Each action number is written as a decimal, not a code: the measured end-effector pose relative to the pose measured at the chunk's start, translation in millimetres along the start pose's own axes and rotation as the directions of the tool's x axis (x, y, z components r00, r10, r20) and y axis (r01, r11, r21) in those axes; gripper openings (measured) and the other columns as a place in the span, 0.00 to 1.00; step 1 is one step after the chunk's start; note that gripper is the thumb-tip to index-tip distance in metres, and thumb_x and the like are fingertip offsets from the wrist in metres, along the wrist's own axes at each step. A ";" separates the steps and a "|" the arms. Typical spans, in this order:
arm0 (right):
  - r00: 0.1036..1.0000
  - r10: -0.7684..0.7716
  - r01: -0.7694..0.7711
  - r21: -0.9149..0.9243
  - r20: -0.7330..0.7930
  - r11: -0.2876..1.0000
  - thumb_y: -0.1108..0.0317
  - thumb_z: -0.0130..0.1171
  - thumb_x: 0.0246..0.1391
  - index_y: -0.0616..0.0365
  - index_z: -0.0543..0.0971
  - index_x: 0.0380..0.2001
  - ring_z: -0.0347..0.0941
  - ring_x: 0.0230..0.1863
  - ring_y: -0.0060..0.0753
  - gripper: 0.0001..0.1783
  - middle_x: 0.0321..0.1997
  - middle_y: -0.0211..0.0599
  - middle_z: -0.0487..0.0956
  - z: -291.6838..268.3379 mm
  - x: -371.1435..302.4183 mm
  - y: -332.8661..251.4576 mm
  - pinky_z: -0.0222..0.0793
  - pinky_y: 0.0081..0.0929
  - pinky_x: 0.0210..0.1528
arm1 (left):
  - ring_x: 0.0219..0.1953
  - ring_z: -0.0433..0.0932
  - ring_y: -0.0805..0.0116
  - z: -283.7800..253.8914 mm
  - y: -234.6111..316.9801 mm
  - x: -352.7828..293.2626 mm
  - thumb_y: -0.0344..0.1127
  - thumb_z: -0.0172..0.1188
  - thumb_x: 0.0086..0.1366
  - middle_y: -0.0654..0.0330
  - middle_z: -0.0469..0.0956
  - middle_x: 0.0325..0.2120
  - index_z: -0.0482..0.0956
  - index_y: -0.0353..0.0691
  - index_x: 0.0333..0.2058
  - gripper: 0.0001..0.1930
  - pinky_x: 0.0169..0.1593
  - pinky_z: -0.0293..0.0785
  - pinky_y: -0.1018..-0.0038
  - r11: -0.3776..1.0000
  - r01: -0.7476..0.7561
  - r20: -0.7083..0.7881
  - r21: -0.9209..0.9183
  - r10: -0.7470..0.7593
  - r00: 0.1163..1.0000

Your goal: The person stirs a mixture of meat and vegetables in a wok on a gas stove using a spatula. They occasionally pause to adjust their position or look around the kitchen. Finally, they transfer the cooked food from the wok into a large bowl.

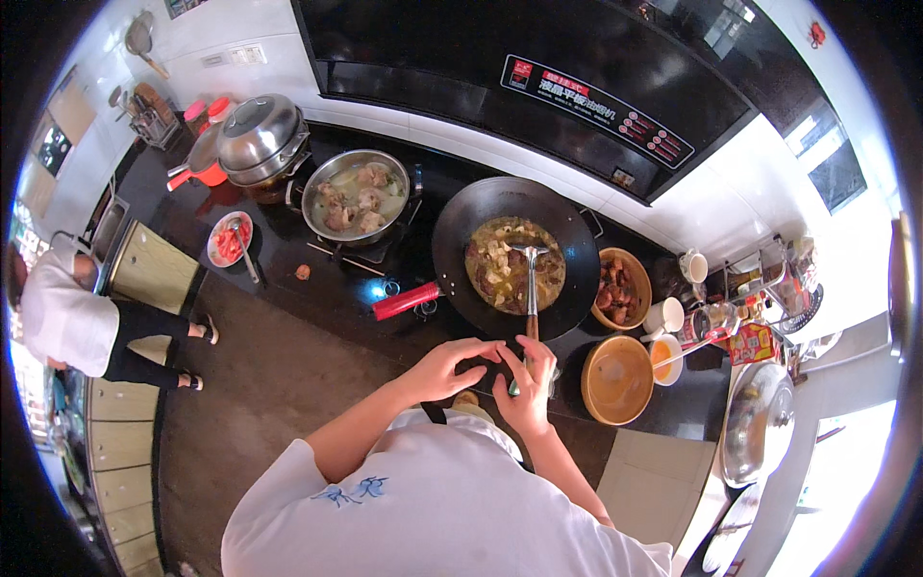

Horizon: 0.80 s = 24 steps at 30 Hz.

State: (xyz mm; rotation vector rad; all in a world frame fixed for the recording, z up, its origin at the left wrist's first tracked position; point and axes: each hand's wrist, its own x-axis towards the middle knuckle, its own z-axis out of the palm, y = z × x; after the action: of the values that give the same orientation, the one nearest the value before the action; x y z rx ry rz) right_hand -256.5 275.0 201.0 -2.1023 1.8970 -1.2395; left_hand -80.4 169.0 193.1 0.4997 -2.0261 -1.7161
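My left hand [440, 371] is held in front of my waist, fingers stretched out and thumb apart, its fingertips meeting those of my right hand. My right hand [525, 392] is curled around something with a green part, mostly hidden by the fingers. Just beyond it, a spatula [532, 279] with a metal shaft and brown handle rests in the black wok [455, 226]. The handle's end is close to my right fingers; whether they touch cannot be told. Chunks of food in yellowish broth [505, 288] fill the wok's bottom. Its red handle [406, 301] points left.
Left of the wok are a pot of meat in broth [361, 197], a lidded steamer [260, 139] and a bowl of red pieces [229, 240]. Wooden bowls [615, 380], cups [663, 315] and a large lid [758, 423] stand right. Another person [72, 317] stands far left.
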 end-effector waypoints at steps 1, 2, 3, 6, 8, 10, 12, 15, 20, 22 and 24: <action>1.000 0.003 -0.004 -0.026 -0.021 1.000 0.77 0.63 0.40 0.52 0.78 0.56 0.63 0.60 0.54 0.33 0.60 0.45 0.68 -3.4 2.6 -1.6 0.61 0.50 0.62 | 0.62 0.68 0.56 -0.2 2.3 0.0 0.26 0.64 0.60 0.53 0.67 0.61 0.72 0.39 0.61 0.29 0.63 0.66 0.65 0.995 -0.056 -0.046 0.086 0.060 0.997; 0.999 0.010 -0.012 -0.050 -0.044 0.999 0.77 0.63 0.40 0.53 0.78 0.56 0.62 0.61 0.55 0.33 0.60 0.45 0.67 -8.2 5.5 -5.3 0.60 0.51 0.62 | 0.63 0.67 0.56 -0.1 4.4 -1.6 0.27 0.63 0.61 0.52 0.66 0.62 0.71 0.39 0.62 0.29 0.65 0.64 0.64 0.979 -0.104 -0.083 0.176 0.120 0.989; 0.998 0.017 -0.022 -0.073 -0.067 0.997 0.76 0.64 0.40 0.53 0.78 0.56 0.61 0.62 0.55 0.33 0.61 0.45 0.67 -10.9 6.9 -7.1 0.60 0.52 0.62 | 0.64 0.66 0.55 0.3 7.5 -3.4 0.27 0.63 0.62 0.52 0.66 0.63 0.70 0.40 0.63 0.29 0.66 0.62 0.63 0.953 -0.146 -0.114 0.266 0.182 0.977; 0.996 0.073 -0.070 0.048 -0.059 0.996 0.76 0.63 0.40 0.52 0.77 0.57 0.58 0.64 0.57 0.35 0.66 0.47 0.64 -3.1 -1.2 2.4 0.58 0.52 0.64 | 0.66 0.64 0.56 1.8 10.7 -8.0 0.29 0.64 0.62 0.55 0.65 0.64 0.60 0.44 0.69 0.37 0.68 0.59 0.59 0.986 -0.099 -0.195 0.131 0.124 0.973; 0.996 0.083 -0.084 0.012 0.013 0.996 0.74 0.63 0.41 0.52 0.78 0.56 0.57 0.65 0.60 0.33 0.70 0.48 0.61 -3.2 0.7 -2.0 0.56 0.52 0.66 | 0.65 0.66 0.57 3.1 7.8 -6.4 0.33 0.63 0.65 0.54 0.63 0.66 0.54 0.43 0.71 0.39 0.67 0.62 0.59 0.939 -0.057 -0.130 -0.340 0.013 0.991; 0.997 -0.014 0.021 -0.088 0.077 0.996 0.73 0.64 0.40 0.52 0.81 0.52 0.55 0.67 0.61 0.29 0.70 0.47 0.61 -3.1 -2.1 -6.2 0.55 0.54 0.67 | 0.65 0.67 0.57 6.0 -0.1 -7.2 0.36 0.60 0.68 0.53 0.62 0.66 0.55 0.41 0.70 0.36 0.67 0.64 0.59 0.758 0.141 0.054 -0.637 -0.138 0.989; 0.998 0.007 -0.003 -0.056 0.067 0.998 0.72 0.64 0.40 0.53 0.81 0.53 0.55 0.67 0.61 0.29 0.71 0.46 0.61 0.2 -6.2 -5.3 0.54 0.56 0.67 | 0.65 0.68 0.57 3.8 -3.0 -5.6 0.42 0.56 0.71 0.52 0.64 0.66 0.58 0.39 0.69 0.32 0.66 0.65 0.58 0.663 0.221 0.163 -0.716 -0.149 0.975; 0.998 0.009 -0.011 0.025 0.066 1.000 0.71 0.63 0.42 0.56 0.74 0.60 0.54 0.68 0.63 0.35 0.71 0.49 0.60 -5.7 -5.2 -5.5 0.53 0.58 0.67 | 0.65 0.67 0.56 3.6 -0.3 -4.2 0.45 0.56 0.72 0.52 0.66 0.64 0.56 0.43 0.70 0.33 0.66 0.64 0.57 0.488 0.198 0.137 -0.850 -0.158 0.978; 0.983 -0.015 0.010 0.029 0.186 1.000 0.65 0.63 0.48 0.54 0.64 0.68 0.55 0.69 0.61 0.42 0.69 0.41 0.66 -5.0 -3.9 -2.4 0.49 0.55 0.67 | 0.68 0.62 0.57 -9.3 -5.6 2.6 0.74 0.36 0.68 0.54 0.62 0.68 0.57 0.38 0.70 0.47 0.70 0.56 0.55 0.260 0.388 0.372 -0.884 -0.112 0.922; 0.987 -0.052 0.058 -0.034 0.153 0.998 0.64 0.63 0.49 0.56 0.65 0.68 0.54 0.69 0.60 0.41 0.70 0.41 0.66 -6.0 -2.7 -7.4 0.49 0.55 0.68 | 0.68 0.63 0.58 -12.8 -9.7 -2.4 0.76 0.35 0.67 0.56 0.63 0.67 0.58 0.39 0.69 0.48 0.70 0.57 0.55 0.203 0.390 0.367 -0.898 -0.141 0.919; 0.986 -0.035 0.029 0.037 0.162 0.999 0.61 0.62 0.51 0.56 0.67 0.66 0.53 0.70 0.59 0.38 0.70 0.40 0.66 -7.4 0.2 -9.2 0.48 0.55 0.69 | 0.68 0.62 0.60 -13.7 -4.5 -4.0 0.79 0.36 0.64 0.58 0.63 0.68 0.59 0.40 0.69 0.51 0.70 0.56 0.54 0.168 0.401 0.371 -0.901 -0.182 0.911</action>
State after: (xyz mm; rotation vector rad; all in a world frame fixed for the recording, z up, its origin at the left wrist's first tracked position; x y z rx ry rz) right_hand -253.3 280.5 211.0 -2.1511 1.7680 -1.0612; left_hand -69.6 159.0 190.2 0.2610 -0.4705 -2.9065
